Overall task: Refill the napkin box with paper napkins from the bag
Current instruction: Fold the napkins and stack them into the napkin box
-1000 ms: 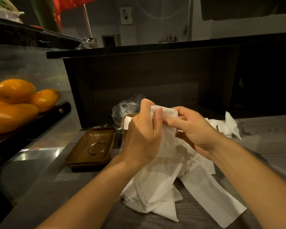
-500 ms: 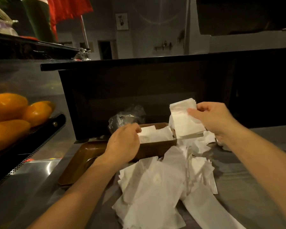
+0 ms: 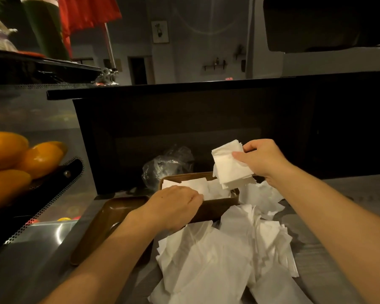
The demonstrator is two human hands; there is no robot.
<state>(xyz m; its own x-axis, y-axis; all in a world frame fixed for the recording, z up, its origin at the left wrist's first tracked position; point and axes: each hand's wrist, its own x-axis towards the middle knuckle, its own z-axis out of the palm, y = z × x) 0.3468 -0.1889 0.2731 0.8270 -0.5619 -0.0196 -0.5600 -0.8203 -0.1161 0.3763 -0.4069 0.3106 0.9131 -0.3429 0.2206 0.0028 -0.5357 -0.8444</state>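
A brown napkin box [image 3: 215, 208] stands on the counter with white napkins [image 3: 203, 187] lying inside it. My left hand [image 3: 173, 205] rests over the box's near left rim, fingers curled onto the napkins inside. My right hand [image 3: 261, 159] holds a stack of folded white napkins [image 3: 230, 167] just above the box's right end. A loose heap of white napkins [image 3: 224, 253] lies on the counter in front of the box. A crumpled clear plastic bag [image 3: 167, 163] sits behind the box.
A brown tray-like lid [image 3: 110, 218] lies left of the box. Oranges [image 3: 20, 159] sit in a black perforated holder at the left. A dark raised counter wall [image 3: 195, 119] stands behind the bag. A steel surface [image 3: 42, 233] is at the lower left.
My hands parted: the right one lifted a stack of napkins up and to the right, and the left one dropped onto the box. Over the last half second both hands barely moved.
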